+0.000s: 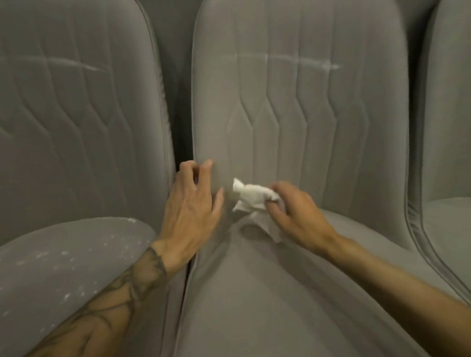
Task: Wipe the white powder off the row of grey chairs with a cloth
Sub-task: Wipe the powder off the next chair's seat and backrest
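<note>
The right hand (pixel 295 216) grasps a crumpled white cloth (pixel 253 196), its thumb and fingertips pinched into the wad, which sticks out at about 10 o'clock from the hand. A loose corner hangs down at 6 o'clock below the fingers. The cloth sits against the middle chair (pixel 302 118), at the crease where the backrest meets the seat cushion. Just beside it at 9 o'clock, not touching it, the left hand (pixel 194 200) clasps the left edge of that backrest. Its fingers are curled round the edge into the gap between the chairs and its thumb is laid flat on the front face. At 12 o'clock from the cloth, high on the backrest, a pale streak of white powder (pixel 290 60) runs across the stitched panels. The seat cushion below the hands looks plain grey. At 9 o'clock stands the left chair (pixel 66 120), with a similar streak across its backrest and white specks scattered over its seat. At 3 o'clock the right chair (pixel 460 134) shows only in part; whether it carries powder cannot be told.
</note>
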